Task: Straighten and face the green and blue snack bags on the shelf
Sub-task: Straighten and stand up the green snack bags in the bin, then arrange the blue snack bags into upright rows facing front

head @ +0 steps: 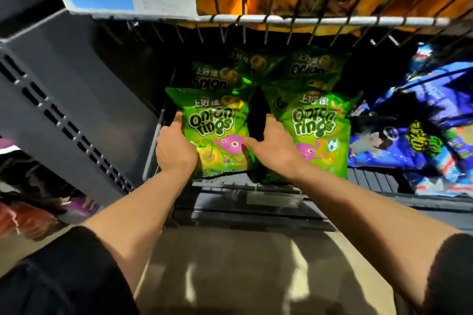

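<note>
Your left hand (pixel 174 147) and right hand (pixel 275 147) grip the front green onion-rings bag (pixel 217 130) by its two edges, upright in the wire shelf bin (pixel 153 151); more green bags (pixel 317 133) stand beside and behind, blue bags (pixel 409 135) right

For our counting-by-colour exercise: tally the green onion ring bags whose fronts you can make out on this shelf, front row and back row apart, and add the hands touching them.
Front-row green bags: 2, the left bag and the right bag
Back-row green bags: at least 2
Hands on the left bag: 2, left hand, right hand
Total: 6
</note>
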Available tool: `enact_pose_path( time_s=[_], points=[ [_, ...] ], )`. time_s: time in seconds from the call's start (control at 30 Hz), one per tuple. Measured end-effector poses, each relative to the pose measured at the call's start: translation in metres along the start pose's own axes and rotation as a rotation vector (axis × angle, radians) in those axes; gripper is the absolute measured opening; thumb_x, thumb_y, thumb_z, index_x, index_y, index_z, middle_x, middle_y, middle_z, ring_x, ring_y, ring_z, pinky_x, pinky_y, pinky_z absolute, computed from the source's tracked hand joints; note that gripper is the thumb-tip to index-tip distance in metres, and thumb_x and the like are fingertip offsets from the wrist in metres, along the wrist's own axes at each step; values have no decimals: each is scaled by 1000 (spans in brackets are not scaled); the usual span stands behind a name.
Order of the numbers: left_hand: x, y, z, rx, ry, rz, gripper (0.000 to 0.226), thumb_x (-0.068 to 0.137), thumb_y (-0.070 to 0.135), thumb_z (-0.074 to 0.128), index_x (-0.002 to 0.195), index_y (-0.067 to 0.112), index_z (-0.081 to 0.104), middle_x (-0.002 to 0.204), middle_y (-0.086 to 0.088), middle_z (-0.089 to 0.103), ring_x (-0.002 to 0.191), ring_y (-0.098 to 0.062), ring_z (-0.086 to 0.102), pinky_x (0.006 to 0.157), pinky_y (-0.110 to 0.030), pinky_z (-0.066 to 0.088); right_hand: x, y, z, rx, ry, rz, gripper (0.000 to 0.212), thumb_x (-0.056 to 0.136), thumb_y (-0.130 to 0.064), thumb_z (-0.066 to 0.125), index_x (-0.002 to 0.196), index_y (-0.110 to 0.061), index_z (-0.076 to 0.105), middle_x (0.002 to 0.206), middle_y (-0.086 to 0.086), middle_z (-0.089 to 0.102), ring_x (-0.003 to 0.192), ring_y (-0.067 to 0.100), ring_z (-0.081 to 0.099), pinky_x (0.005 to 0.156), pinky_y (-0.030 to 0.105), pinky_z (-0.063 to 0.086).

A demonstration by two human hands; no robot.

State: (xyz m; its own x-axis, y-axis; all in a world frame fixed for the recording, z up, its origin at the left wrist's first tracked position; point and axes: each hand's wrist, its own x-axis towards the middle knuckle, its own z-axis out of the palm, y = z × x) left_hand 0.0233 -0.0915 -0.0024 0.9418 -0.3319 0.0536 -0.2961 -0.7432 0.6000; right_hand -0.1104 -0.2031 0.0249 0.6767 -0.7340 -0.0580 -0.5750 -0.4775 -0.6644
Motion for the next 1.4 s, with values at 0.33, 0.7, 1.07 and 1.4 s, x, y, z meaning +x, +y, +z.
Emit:
enact_pose_path(
  time_s=[0.33, 0.7, 1.07, 1.4],
  points=[
    [-79, 108, 33, -538, -26, 307, 55, 96, 42, 49, 135, 3, 43, 129, -13, 47, 117, -28, 50, 102, -43, 41, -38, 58, -90, -75, 705, -127, 44, 87, -32, 60, 116, 0, 54, 113, 19, 54, 110, 32, 46, 91, 30, 30],
    [-70, 109, 104, -794, -730, -126, 144, 35, 85, 72, 151, 39, 1, 158, 5, 25, 143, -19, 30, 117, -47, 26, 10, 123, -84, 929, -38, 341, 87, 63, -39, 83, 132, -22, 33, 106, -2, 65, 80, 12, 72, 66, 31, 58],
    [-70, 112, 107, -781, -882, 46, 90, 58, 73, 75, 136, 39, 45, 130, 10, 61, 121, -14, 58, 108, -44, 40, 4, 138, -90, 933, -84, 207, 95, 49, -35, 90, 130, -22, 43, 108, 2, 71, 91, 19, 72, 84, 42, 57],
    [-76, 116, 109, -648, -487, -80, 98, 58, 69, 75, 138, 21, 44, 128, 0, 61, 116, -21, 59, 103, -40, 46, -12, 131, -102, 519, 3, 272, 118, 66, -50, 80, 151, -12, 9, 143, 4, 46, 133, 21, 44, 105, 22, 35]
  ],
)
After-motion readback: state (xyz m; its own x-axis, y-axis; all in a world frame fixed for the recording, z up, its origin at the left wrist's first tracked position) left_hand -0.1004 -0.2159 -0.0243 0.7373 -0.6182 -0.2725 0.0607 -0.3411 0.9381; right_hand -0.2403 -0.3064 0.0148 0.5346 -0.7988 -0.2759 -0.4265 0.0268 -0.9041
